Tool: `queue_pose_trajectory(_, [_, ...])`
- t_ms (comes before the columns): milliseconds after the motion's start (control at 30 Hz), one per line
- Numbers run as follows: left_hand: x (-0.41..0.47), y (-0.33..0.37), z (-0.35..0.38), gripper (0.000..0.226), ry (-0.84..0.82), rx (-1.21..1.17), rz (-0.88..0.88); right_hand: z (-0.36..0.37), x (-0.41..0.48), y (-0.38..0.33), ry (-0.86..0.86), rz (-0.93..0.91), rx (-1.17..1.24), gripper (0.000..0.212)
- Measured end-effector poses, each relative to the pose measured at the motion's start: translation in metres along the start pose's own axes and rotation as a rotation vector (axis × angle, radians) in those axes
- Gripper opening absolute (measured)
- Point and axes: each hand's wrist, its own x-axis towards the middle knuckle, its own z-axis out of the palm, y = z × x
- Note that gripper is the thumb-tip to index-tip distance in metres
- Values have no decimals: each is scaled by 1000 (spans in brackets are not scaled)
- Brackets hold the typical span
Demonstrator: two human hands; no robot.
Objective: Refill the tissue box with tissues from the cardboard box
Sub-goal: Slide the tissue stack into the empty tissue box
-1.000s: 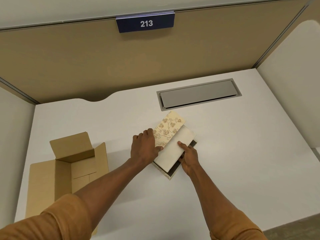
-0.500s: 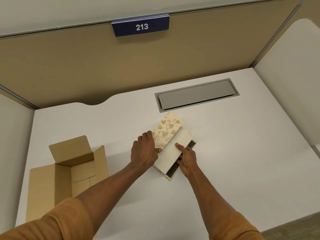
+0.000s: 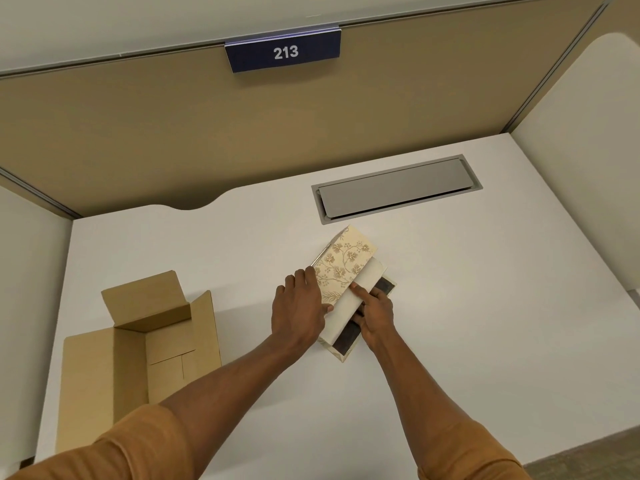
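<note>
The tissue box lies at the desk's middle, with its floral lid swung up to the left and the dark inside showing. A white stack of tissues leans slanted in the opening, against the lid. My left hand grips the lid's near edge, thumb on the tissues. My right hand holds the stack's right edge, index finger flat on top. The brown cardboard box sits open at the left and looks empty.
The white desk has a grey cable hatch just behind the tissue box. Tan partition walls close the back and sides, with a blue sign reading 213 on top. The desk's front edge runs at lower right.
Both hands stay on the tissue box. The tissue stack sits a little closer to the lid, so more of the dark interior shows on its right.
</note>
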Motion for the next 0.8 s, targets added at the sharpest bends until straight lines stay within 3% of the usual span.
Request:
queue_pose_trajectory(233, [-10,8,6,88,-16,51,46,3,4,7,99,-42,-52,51])
queue_pose_trajectory(533, [-27,16,13,93,-29,54,103,-10,5,8,140,-168,-336,43])
queue_pose_trajectory(800, [-46,29,20,94,-56,52,155,-44,-2,12,-50,-252,-349,40])
